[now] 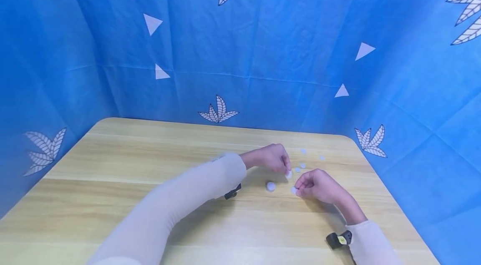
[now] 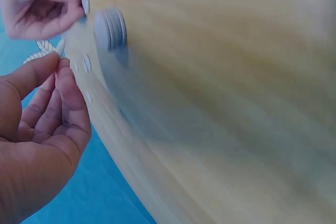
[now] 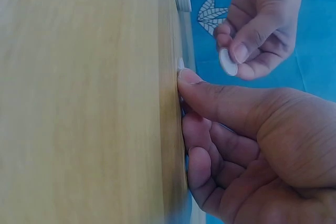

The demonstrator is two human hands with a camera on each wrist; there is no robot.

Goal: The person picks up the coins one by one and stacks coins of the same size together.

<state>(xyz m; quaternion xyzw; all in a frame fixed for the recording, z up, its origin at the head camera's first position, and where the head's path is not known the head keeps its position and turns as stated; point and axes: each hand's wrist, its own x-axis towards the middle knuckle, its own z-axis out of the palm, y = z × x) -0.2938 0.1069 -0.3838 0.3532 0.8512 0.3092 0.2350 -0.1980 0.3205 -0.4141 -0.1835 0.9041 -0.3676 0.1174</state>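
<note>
Between thumb and fingertips my left hand (image 1: pixel 273 158) pinches a small white disc (image 3: pixel 228 62), which hangs above the table in the right wrist view. My right hand (image 1: pixel 319 185) pinches another white disc (image 1: pixel 294 190) low over the tabletop, its fingertips close to the wood. A short stack of white discs (image 2: pixel 111 29) stands on the table, left of the right hand and just in front of the left hand in the head view. Several loose white discs (image 1: pixel 302 165) lie flat beyond the hands, toward the table's far right.
The light wooden table (image 1: pixel 124 160) has rounded far corners. Blue cloth (image 1: pixel 248 39) printed with white leaves and triangles hangs behind it and at both sides. A black wrist camera (image 1: pixel 339 240) sits at the right sleeve, and another (image 1: pixel 233 192) at the left sleeve.
</note>
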